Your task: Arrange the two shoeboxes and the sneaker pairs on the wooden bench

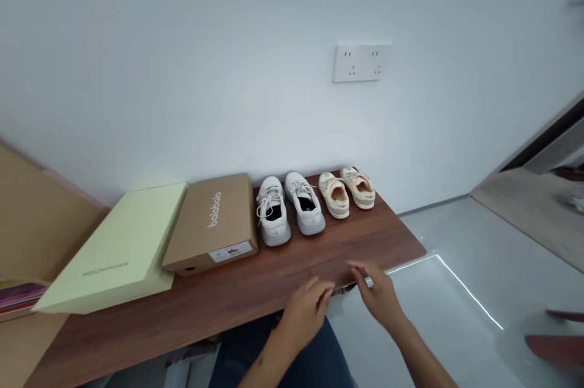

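My left hand (305,310) hovers over the front edge of the brown wooden bench (255,291), fingers loosely bent and apart, with nothing visible in it. To its right, my right hand (379,295) is by the same edge, thumb and fingers apart and empty. Beyond them stands a pair of white lace-up sneakers, the left sneaker (276,231) beside the right sneaker (311,221). Further right is a smaller cream pair, one cream shoe (338,208) next to the other cream shoe (364,198). All toes point toward the wall. Neither hand touches a shoe.
A brown shoebox (196,221) marked "balabala" lies left of the sneakers, beside a pale green box (123,242). Cardboard (41,224) stands at the far left. A white wall (228,72) with a socket plate (362,63) rises behind. Glossy floor (424,315) extends right.
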